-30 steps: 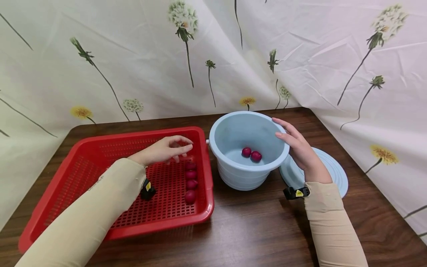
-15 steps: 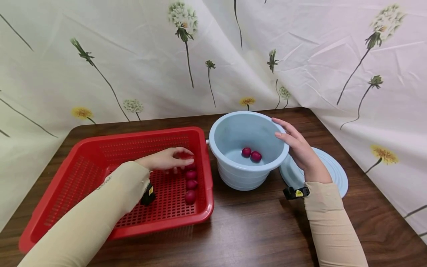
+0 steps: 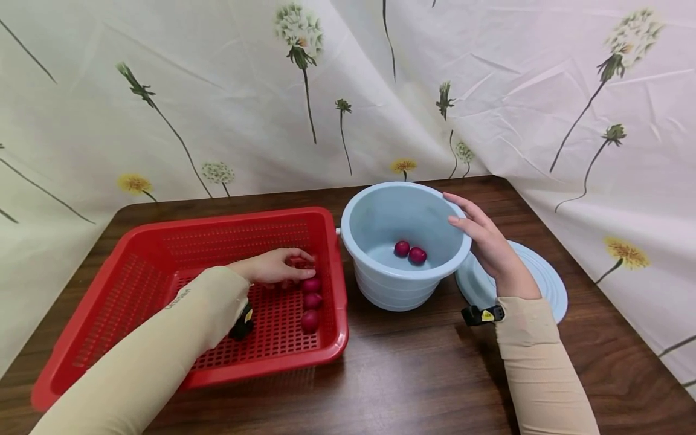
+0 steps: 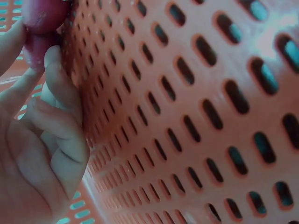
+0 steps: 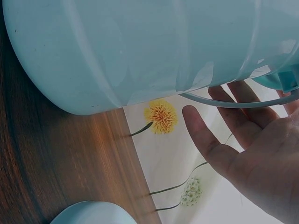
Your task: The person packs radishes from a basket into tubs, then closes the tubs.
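Note:
In the red basket [image 3: 333, 284], my left hand [image 3: 280, 266] reaches to the far end of a row of round magenta radishes [image 3: 310, 321] along the right wall. Its fingers and thumb pinch a radish [image 4: 37, 52] in the left wrist view, with another radish [image 4: 46, 15] right against it. From the head, the hand mostly hides the pinched one. My right hand [image 3: 489, 248] holds the rim of the light-blue bucket [image 3: 394, 293] at its right side, thumb over the edge. Two radishes [image 3: 417, 255] lie on the bucket's floor.
A light-blue round lid [image 3: 544, 275] lies on the wooden table [image 3: 402, 374] behind and under the right wrist. The bucket stands close beside the basket's right wall. A white flowered cloth [image 3: 244, 109] hangs behind the table and along its right side.
My left hand has come down and slightly nearer, from above the basket to the far end of the row, and its fingers have closed on a radish. The right hand stays on the bucket.

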### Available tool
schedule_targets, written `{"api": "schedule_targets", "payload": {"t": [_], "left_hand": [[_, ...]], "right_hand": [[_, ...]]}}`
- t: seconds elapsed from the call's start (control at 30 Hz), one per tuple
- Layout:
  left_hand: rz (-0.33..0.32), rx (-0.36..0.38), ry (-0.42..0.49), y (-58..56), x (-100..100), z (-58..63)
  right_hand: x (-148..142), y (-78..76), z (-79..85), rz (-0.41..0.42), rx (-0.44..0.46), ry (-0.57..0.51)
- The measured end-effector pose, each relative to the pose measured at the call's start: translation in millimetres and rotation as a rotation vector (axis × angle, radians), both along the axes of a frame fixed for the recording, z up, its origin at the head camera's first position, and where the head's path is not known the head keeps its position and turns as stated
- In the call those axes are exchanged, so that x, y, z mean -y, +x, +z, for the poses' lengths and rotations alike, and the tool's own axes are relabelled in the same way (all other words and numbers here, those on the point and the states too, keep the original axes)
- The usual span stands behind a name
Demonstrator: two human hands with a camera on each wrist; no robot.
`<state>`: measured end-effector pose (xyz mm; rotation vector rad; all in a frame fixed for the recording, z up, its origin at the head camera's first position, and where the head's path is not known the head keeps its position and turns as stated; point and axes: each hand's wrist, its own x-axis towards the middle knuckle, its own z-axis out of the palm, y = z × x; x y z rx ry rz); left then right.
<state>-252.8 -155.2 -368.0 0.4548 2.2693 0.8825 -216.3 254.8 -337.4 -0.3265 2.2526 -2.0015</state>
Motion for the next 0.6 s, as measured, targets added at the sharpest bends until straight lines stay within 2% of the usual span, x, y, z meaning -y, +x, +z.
{"api": "schedule_targets", "payload": {"t": [0.37,0.6], "left_hand": [[0.049,0.023,-0.042,1.9,-2.4,0.4],[0.025,0.009,-0.051,1.0,-2.3,0.3]], "right_hand": [[1.9,0.6,1.4,0.003,0.005,0.002],[1.7,1.1,0.9,0.002,0.001,0.006]]}}
